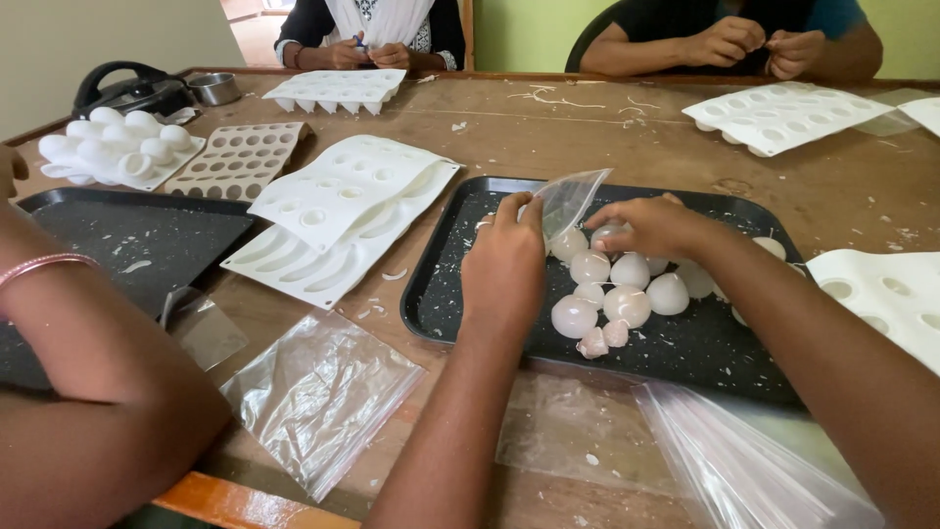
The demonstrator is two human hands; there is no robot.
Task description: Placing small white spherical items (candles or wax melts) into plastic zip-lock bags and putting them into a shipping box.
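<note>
Presently, a small clear plastic bag (571, 200) is held open above the black rectangular tray (441, 284) near the middle of the wooden bench (587, 127). The left hand (504, 269) is closed on one edge of the bag's mouth in a pinching grip, thumb and fingers clenched on the film. The right hand (651, 225) is held at the other side of the bag, its fingers curled over the heap; whether a piece is pinched in its grip cannot be told.

Just under the bag, a cluster of translucent white dome-shaped moulded pieces (612, 289) lies loose on the tray, touching one another, with two small pinkish broken lumps (602, 339) at the near edge of the cluster. Nothing can be made out inside the bag, so the bagging is judged to be barely begun, with the whole heap left to go in.

Toward the near edge of the bench, flat unused clear bags (318, 392) are spread, and a further stack of clear bags (754, 460) lies at the near right corner. Emptied white silicone moulds (343, 211) rest left of the tray, overlapping. A mould filled with white domes (117, 142) sits toward the far left corner, not yet unmoulded. Another person's forearm with a pink bangle (44, 263) is seen at the left edge over a second black tray (137, 235), and two more people's hands are at work along the far edge.
</note>
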